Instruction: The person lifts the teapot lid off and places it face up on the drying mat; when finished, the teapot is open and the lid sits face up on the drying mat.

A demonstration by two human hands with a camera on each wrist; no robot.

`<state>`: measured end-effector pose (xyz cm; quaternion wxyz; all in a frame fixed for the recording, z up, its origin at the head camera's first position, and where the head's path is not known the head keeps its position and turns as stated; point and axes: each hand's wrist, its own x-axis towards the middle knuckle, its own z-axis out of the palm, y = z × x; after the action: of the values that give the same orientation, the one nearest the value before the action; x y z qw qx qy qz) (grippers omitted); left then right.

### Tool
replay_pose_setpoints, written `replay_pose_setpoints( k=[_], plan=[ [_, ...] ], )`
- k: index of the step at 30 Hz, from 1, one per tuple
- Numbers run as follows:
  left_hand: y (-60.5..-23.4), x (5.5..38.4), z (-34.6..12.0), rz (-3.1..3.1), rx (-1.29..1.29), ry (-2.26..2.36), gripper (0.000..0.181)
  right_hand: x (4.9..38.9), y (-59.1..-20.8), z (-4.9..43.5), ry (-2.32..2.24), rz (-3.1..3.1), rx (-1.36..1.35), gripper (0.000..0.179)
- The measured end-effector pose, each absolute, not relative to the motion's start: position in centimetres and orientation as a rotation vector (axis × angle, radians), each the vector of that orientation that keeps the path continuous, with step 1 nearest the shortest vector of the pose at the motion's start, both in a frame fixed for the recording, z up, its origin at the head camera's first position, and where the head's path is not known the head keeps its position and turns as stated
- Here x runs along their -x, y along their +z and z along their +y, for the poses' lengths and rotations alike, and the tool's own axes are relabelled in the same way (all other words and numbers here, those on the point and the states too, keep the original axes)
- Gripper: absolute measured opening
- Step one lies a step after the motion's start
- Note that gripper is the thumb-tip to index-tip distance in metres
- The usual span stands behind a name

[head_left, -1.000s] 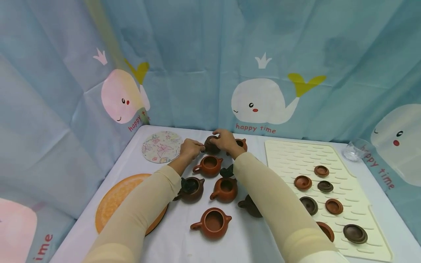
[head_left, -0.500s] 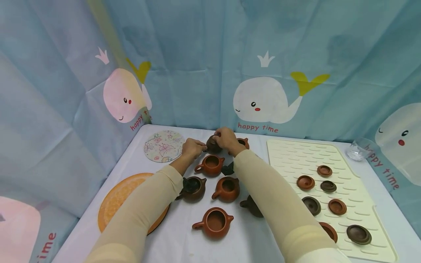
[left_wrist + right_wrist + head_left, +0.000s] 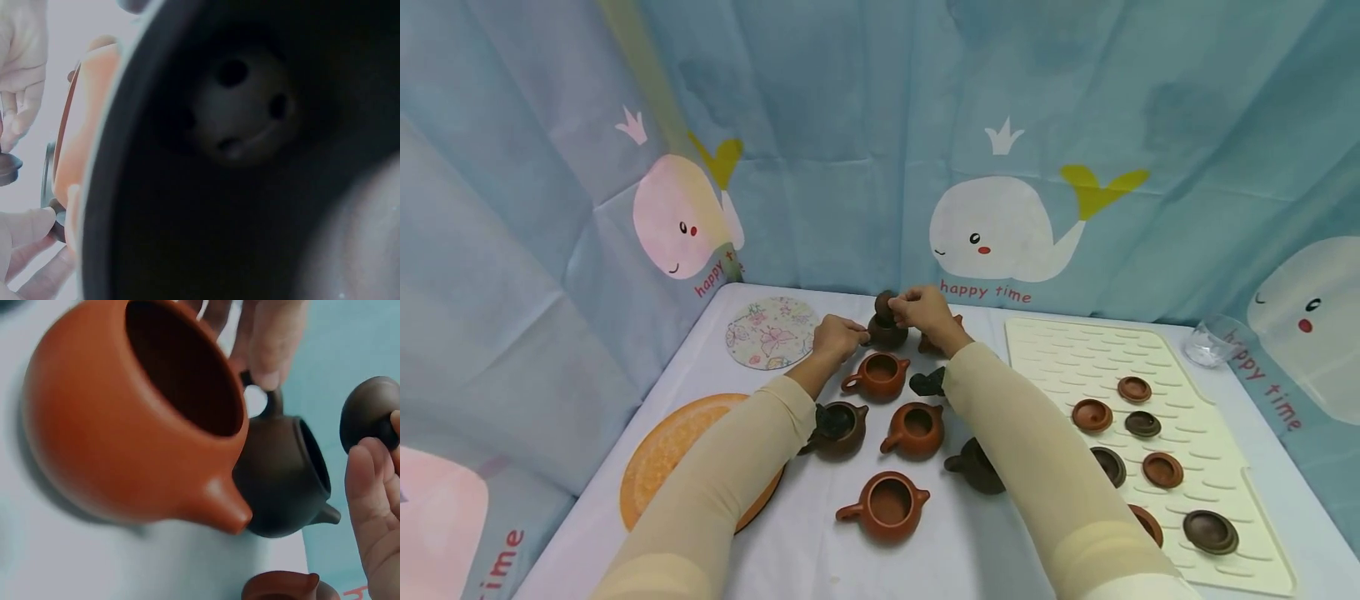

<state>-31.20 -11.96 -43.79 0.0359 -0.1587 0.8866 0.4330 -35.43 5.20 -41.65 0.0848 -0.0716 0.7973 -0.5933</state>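
Observation:
At the back of the table, my left hand (image 3: 837,337) pinches the handle of a dark brown teapot (image 3: 887,335). Above that pot, my right hand (image 3: 922,308) holds its round dark lid (image 3: 883,307) by the knob, tilted and apart from the rim. In the right wrist view, the lid (image 3: 369,409) is up beside the uncovered dark teapot (image 3: 275,475), whose handle is between the fingers of the left hand (image 3: 272,344). The left wrist view is mostly filled by the inside of another dark teapot (image 3: 150,206) with strainer holes.
Uncovered reddish teapots (image 3: 889,507) and dark ones (image 3: 977,467) stand between my arms. Several lids (image 3: 1092,415) lie on a cream ribbed mat (image 3: 1052,350) at right. An orange round board (image 3: 655,450), a patterned round mat (image 3: 772,333) and a clear cup (image 3: 1210,342) are near the edges.
My right hand has taken hold of the dark teapot's lid and lifted it off, up and slightly away from the pot. The left hand has stayed at the handle.

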Motion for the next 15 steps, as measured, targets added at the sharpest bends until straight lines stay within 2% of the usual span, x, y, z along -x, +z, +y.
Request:
replay_pose_setpoints(
  k=[7, 12, 15],
  plan=[
    [-44.2, 31.0, -12.0, 2.738, 0.474, 1.289, 0.016, 35.0, -42.0, 5.6, -2.120, 1.852, -0.057, 0.019],
    [-44.3, 31.2, -11.9, 2.759, 0.462, 1.284, 0.016, 34.7, -41.9, 6.4, -2.231, 1.598, -0.013, 0.041],
    [-44.2, 31.2, -11.9, 2.773, 0.463, 1.295, 0.016, 34.6, -41.6, 6.8, -2.264, 1.470, 0.035, 0.046]
  ],
)
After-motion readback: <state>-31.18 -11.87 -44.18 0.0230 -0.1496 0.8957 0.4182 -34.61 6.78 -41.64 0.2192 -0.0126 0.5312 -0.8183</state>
